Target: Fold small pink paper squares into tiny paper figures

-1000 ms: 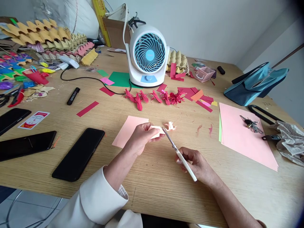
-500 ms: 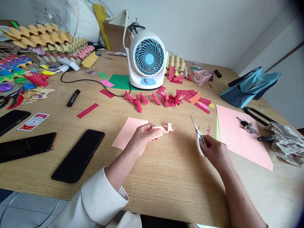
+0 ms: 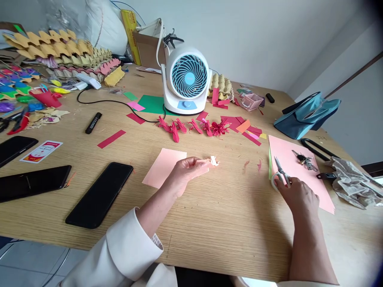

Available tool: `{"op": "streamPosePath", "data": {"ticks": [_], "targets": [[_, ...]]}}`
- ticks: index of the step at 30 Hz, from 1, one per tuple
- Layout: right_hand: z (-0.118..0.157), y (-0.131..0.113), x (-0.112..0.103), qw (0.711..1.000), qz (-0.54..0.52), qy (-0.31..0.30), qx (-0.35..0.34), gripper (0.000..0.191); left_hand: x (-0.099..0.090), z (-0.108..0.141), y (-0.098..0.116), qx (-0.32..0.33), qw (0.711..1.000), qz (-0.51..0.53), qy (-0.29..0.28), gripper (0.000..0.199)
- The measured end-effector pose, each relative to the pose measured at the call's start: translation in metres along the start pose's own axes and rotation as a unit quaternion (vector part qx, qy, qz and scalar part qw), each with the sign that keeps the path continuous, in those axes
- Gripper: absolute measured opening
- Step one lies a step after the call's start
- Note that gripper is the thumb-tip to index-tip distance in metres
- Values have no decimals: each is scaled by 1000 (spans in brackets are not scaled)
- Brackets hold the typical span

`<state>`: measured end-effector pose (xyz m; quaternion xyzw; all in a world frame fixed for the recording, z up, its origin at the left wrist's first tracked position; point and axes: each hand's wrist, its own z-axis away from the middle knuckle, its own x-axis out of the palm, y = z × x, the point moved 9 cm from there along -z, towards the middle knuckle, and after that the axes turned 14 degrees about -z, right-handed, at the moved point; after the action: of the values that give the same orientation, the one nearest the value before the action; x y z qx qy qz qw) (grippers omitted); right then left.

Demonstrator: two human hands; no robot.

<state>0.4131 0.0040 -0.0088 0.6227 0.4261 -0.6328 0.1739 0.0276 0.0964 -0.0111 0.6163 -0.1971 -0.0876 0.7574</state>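
My left hand [image 3: 184, 173] pinches a folded pale pink paper piece [image 3: 201, 169] between thumb and fingers. A cut, curled tip of pale pink paper [image 3: 214, 161] shows just beyond it; whether the two are joined is unclear. Part of a pale pink sheet [image 3: 158, 167] lies on the table behind that hand. Over the left edge of the larger pink sheets [image 3: 317, 191], my right hand [image 3: 299, 197] grips white-handled scissors [image 3: 281, 175] by a handle loop, blades pointing away from me. Keys [image 3: 305, 160] rest on those sheets.
A white fan [image 3: 188, 79] stands at the back, with red paper flower pieces [image 3: 196, 126] in front. Phones, among them a black one [image 3: 100, 195], and a marker [image 3: 93, 123] lie left. A blue bag [image 3: 305, 115] and crumpled grey wrapping [image 3: 353, 183] are at the right.
My right hand has moved right with the scissors, from the bare table to the edge of the large pink sheets. My left hand has stayed nearly in place, the folded paper turned slightly.
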Motion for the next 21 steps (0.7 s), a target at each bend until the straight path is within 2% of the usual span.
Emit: {"op": "streamPosePath", "data": {"ticks": [3, 4, 6, 8, 10, 14, 16, 21], "targets": [[7, -21, 0, 991, -135, -1, -25, 38, 0, 1, -1, -8, 1000, -23, 0, 25], [13, -32, 5, 976, -212, -29, -32, 39, 0, 1, 0, -8, 999, -35, 0, 24], [31, -66, 22, 922, -354, -142, -71, 40, 1, 3, 4, 1, 998, -55, -2, 22], [58, -105, 31, 866, -414, -245, -131, 35, 2, 4, 9, 15, 997, -71, -1, 20], [87, -137, 35, 828, -414, -334, -179, 29, 1, 5, 13, 20, 996, -88, 10, 19], [127, -169, 29, 789, -390, -419, -225, 28, -1, 5, 15, 19, 993, -108, 32, 17], [139, -174, 30, 768, -385, -460, -226, 32, -1, 4, 14, 14, 994, -103, 38, 16], [152, -173, 40, 740, -387, -514, -195, 34, -1, 4, 10, 9, 995, -92, 48, 17]]}}
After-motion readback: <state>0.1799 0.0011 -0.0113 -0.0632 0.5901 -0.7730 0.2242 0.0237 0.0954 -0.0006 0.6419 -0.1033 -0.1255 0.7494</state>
